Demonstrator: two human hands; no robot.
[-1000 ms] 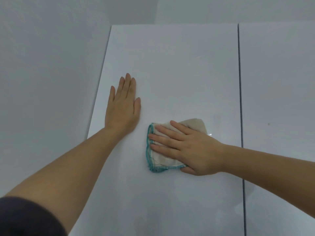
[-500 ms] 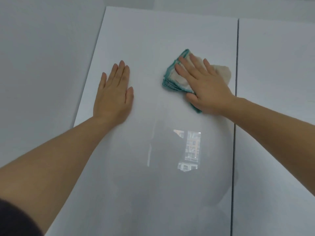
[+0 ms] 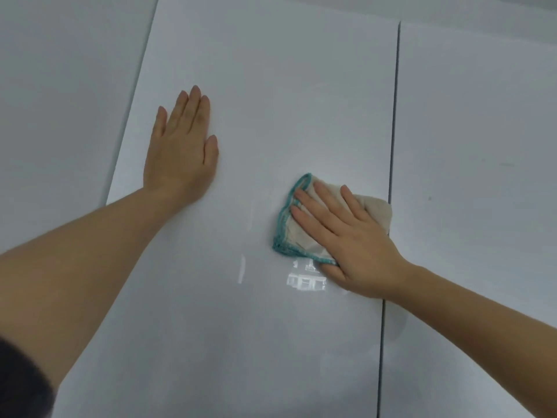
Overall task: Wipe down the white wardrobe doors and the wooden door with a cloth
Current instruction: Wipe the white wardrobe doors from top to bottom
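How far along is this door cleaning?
Done: nothing I can confirm on the glossy white. In hand: the right hand presses the cloth flat on the wardrobe door, near its right seam; the left hand rests flat on the same door. Left: the neighbouring door, showing a dark speck, and the wooden door, out of view.
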